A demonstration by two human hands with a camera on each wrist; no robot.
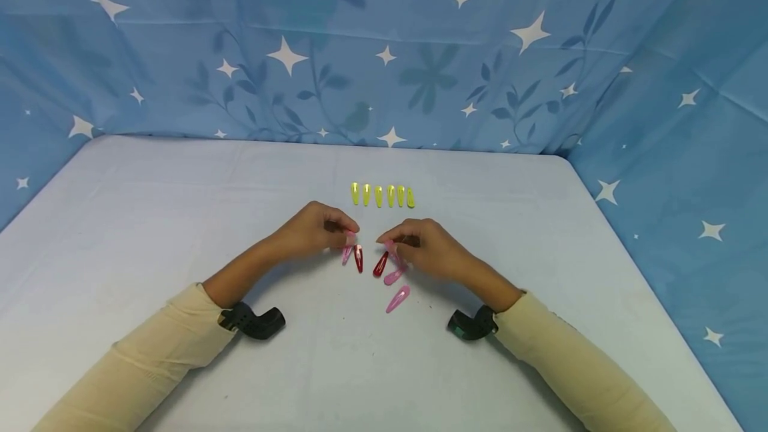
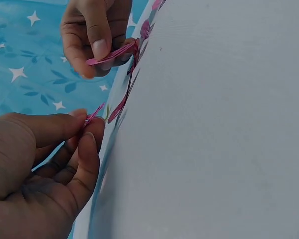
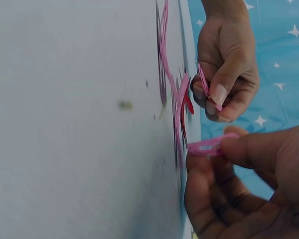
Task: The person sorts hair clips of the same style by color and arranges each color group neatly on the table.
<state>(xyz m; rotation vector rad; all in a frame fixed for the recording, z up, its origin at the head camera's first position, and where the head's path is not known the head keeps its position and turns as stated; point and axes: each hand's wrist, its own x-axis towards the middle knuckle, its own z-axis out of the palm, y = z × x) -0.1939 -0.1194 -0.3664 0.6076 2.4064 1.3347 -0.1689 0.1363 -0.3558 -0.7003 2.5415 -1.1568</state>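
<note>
My left hand [image 1: 313, 232] pinches a pink snap hair clip [image 3: 203, 80] between thumb and fingertips, its narrow part sticking out below them in the head view. Opposite it, my right hand [image 1: 437, 249] holds another pink snap hair clip [image 3: 209, 145] between thumb and index finger. Two red hair clips, one [image 1: 359, 259] beside the left fingertips and one [image 1: 381, 265] near the right hand, lie on the white table between the hands. Under the right hand rests a pink clip [image 1: 393, 277], and a further pink clip [image 1: 398, 299] lies closer to the person.
Several yellow hair clips [image 1: 391, 196] stand in a side-by-side row beyond the hands. White cloth covers the table [image 1: 180, 199]. A blue curtain [image 1: 384, 52] with stars and leaves hangs behind and to the right. Each wrist carries a black camera mount [image 1: 258, 323].
</note>
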